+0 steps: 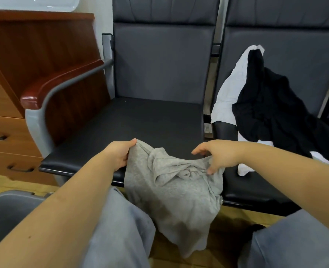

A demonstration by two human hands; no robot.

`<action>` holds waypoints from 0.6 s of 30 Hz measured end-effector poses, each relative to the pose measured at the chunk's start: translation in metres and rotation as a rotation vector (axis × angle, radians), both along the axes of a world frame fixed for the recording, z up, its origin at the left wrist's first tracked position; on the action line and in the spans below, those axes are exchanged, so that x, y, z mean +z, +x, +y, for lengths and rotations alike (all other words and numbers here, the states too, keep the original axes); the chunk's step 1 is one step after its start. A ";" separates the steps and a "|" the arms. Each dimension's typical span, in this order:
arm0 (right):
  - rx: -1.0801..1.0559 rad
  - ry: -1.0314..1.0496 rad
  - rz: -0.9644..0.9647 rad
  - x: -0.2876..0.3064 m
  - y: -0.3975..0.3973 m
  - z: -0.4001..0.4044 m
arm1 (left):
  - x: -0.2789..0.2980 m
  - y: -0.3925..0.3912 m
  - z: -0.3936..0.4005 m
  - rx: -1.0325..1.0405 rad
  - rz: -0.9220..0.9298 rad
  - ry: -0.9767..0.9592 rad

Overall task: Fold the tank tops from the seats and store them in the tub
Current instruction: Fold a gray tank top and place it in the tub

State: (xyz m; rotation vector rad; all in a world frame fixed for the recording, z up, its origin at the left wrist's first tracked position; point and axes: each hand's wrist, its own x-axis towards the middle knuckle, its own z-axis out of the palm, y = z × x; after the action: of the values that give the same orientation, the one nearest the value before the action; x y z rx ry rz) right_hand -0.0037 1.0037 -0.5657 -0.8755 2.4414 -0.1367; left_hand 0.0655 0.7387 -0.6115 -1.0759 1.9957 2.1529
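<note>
- Left hand [119, 154] grips one bunched edge of the grey tank top [176, 192], thumb on top, fingers curled under the cloth.
- Right hand [216, 156] pinches the opposite edge with thumb and lower fingers; index finger sticks out loosely.
- Tank top is crumpled between the hands, upper part on the front edge of the near seat [140, 120], the rest hanging off over the person's knees.
- Black top [271, 105] and white top [229, 89] heaped on the next seat [256, 188], beyond and outboard of the right hand; black lies over white.
- Grey tub [7, 211] below and outboard of the left forearm; looks empty, only a corner in view.
- Wooden cabinet [11, 120] beyond the left hand.
</note>
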 end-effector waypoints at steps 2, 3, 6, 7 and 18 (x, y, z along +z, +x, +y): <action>-0.037 0.152 0.061 0.004 -0.003 0.010 | 0.002 0.003 0.000 -0.004 0.015 -0.005; -0.052 0.237 0.095 0.007 -0.003 0.014 | 0.003 0.004 0.001 -0.010 0.024 -0.004; -0.103 0.459 0.179 0.007 -0.005 0.027 | 0.008 0.009 0.002 -0.019 0.104 0.081; -0.146 0.467 0.191 0.008 -0.005 0.032 | 0.010 0.010 0.002 -0.008 0.142 0.143; -0.538 -0.225 -0.215 0.040 -0.002 0.091 | 0.027 0.041 -0.002 0.130 0.319 0.387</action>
State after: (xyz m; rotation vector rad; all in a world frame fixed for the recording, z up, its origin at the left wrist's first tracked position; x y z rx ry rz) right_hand -0.0055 1.0942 -0.5259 -0.2487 2.4230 -0.6737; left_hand 0.1066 0.7366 -0.5841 -0.8690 1.5298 2.7748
